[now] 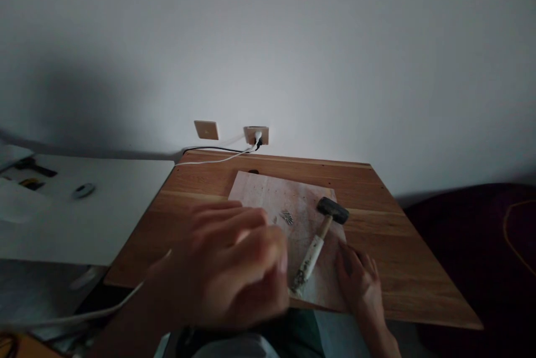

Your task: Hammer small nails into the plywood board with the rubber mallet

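Note:
My left hand (228,266) hovers close to the camera over the near left part of a pale wooden board (293,201), blurred, fingers curled together; anything in them is hidden. My right hand (358,280) rests flat on the board's near right corner, fingers stretched out. A hammer (320,238) with a black head and a white, stained handle lies on the board between the two hands. A small cluster of dark nails (287,216) lies on the board just beyond my left hand.
The board lies on a brown wooden table (397,246) against a white wall. Wall sockets (256,134) with a white plug and cables sit behind it. A white desk (84,218) with small items stands to the left. A dark seat (473,235) is on the right.

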A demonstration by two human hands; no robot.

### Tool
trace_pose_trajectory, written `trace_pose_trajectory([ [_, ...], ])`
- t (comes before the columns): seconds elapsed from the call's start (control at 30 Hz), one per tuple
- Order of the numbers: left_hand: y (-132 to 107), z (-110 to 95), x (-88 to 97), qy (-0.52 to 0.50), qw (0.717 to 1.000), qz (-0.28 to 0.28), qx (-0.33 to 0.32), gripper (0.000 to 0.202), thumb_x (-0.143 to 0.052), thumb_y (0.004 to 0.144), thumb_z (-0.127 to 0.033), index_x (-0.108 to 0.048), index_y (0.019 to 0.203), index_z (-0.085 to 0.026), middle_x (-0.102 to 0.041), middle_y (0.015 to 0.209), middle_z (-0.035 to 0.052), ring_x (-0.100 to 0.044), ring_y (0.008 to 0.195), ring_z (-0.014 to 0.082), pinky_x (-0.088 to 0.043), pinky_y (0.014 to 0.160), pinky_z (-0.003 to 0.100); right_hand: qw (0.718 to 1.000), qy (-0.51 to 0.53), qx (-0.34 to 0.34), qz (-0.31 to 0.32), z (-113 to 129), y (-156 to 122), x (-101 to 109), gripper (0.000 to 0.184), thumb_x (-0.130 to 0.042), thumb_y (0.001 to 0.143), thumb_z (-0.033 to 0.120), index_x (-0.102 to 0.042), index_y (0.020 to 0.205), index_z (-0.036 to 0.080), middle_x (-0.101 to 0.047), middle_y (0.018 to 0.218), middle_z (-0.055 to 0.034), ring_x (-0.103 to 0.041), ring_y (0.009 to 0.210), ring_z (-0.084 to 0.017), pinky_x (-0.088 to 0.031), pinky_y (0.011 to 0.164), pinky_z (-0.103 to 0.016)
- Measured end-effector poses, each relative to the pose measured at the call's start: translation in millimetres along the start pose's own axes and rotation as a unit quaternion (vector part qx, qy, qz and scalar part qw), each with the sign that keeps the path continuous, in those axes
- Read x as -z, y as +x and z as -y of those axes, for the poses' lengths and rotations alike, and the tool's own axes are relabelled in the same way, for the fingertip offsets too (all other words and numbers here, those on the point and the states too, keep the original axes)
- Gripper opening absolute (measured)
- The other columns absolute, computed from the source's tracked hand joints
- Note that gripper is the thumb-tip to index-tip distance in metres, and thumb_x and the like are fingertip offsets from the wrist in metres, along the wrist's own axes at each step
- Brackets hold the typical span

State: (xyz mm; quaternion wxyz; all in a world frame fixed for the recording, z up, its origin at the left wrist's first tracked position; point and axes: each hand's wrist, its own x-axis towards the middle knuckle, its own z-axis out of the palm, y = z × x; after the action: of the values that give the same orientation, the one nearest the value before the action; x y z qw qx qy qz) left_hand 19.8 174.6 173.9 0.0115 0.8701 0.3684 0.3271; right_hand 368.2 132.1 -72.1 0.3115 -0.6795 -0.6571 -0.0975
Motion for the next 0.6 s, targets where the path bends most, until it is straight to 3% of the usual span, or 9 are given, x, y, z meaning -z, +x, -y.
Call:
trace_pose_trajectory([
  [0.03, 4.6, 8.9, -25.5, -0.015, 0.999, 0.044, -0.027, 0.014, -0.056, 0.093, -0.026, -0.062, 0.081, -0.025, -0.059, 0.069, -0.0033, -0.058, 0.063, 0.0132, -0.055, 0.066, 0.029, 1.000, -0.002, 0.002, 0.003, -0.3, 0.1, -0.2, 0.037, -0.042, 0.102, 0.037, -0.068, 0.117, 0.015, -0.068, 0.099, -0.0159, -0.062, 0.089, -0.030, -0.052, 0.083, -0.047],
  [0.13, -6.5, 51.1, -106.1, -0.009, 0.995, 0.094, 0.020, 0.010, -0.056, 0.093, -0.016, -0.064, 0.092, -0.022, -0.068, 0.089, 0.0022, -0.066, 0.086, 0.0178, -0.057, 0.081, 0.033, 1.000, -0.004, 0.007, 0.016, -1.8, -0.6, 0.2, 0.035, -0.042, 0.103, 0.034, -0.067, 0.118, 0.015, -0.068, 0.100, -0.0161, -0.061, 0.089, -0.029, -0.051, 0.083, -0.046],
  [0.2, -27.8, 81.5, -149.1, 0.035, 0.992, 0.108, 0.046, 0.016, -0.060, 0.095, -0.025, -0.065, 0.110, -0.021, -0.068, 0.118, 0.0094, -0.062, 0.119, 0.0261, -0.051, 0.104, 0.045, 0.999, -0.002, 0.008, 0.031, -3.1, -0.7, 0.8, 0.033, -0.043, 0.103, 0.033, -0.066, 0.119, 0.015, -0.068, 0.101, -0.0155, -0.061, 0.090, -0.029, -0.051, 0.084, -0.045],
  [0.27, -49.7, 102.6, -176.8, 0.073, 0.990, 0.103, 0.061, 0.037, -0.059, 0.098, -0.038, -0.059, 0.130, -0.020, -0.055, 0.145, 0.0146, -0.045, 0.142, 0.0334, -0.038, 0.116, 0.057, 0.999, -0.004, 0.012, 0.040, -4.4, 1.1, 1.2, 0.031, -0.043, 0.103, 0.033, -0.065, 0.118, 0.017, -0.068, 0.102, -0.0146, -0.061, 0.092, -0.028, -0.051, 0.086, -0.045],
  [0.33, -65.8, 111.1, -190.6, 0.093, 0.987, 0.106, 0.072, 0.050, -0.053, 0.100, -0.045, -0.049, 0.144, -0.019, -0.047, 0.155, 0.0166, -0.036, 0.149, 0.0354, -0.028, 0.120, 0.064, 0.999, -0.007, 0.022, 0.040, -5.5, 6.3, 0.9, 0.029, -0.044, 0.103, 0.032, -0.065, 0.117, 0.018, -0.069, 0.103, -0.0139, -0.062, 0.093, -0.028, -0.050, 0.088, -0.045],
  [0.4, -74.6, 110.1, -195.0, 0.098, 0.986, 0.112, 0.077, 0.052, -0.048, 0.103, -0.045, -0.045, 0.148, -0.020, -0.046, 0.156, 0.0162, -0.035, 0.150, 0.0339, -0.024, 0.121, 0.066, 0.999, -0.012, 0.033, 0.041, -6.1, 14.4, 0.3, 0.028, -0.044, 0.103, 0.032, -0.065, 0.115, 0.018, -0.070, 0.104, -0.0135, -0.062, 0.094, -0.028, -0.049, 0.089, -0.045],
  [0.6, -89.7, 103.4, -187.7, 0.098, 0.983, 0.107, 0.109, 0.047, -0.048, 0.103, -0.042, -0.049, 0.145, -0.021, -0.054, 0.151, 0.0142, -0.043, 0.146, 0.0309, -0.019, 0.124, 0.066, 0.995, 0.003, 0.030, 0.097, -4.3, 31.3, 0.5, 0.027, -0.046, 0.103, 0.032, -0.066, 0.113, 0.019, -0.071, 0.098, -0.0108, -0.063, 0.090, -0.026, -0.050, 0.083, -0.039],
])
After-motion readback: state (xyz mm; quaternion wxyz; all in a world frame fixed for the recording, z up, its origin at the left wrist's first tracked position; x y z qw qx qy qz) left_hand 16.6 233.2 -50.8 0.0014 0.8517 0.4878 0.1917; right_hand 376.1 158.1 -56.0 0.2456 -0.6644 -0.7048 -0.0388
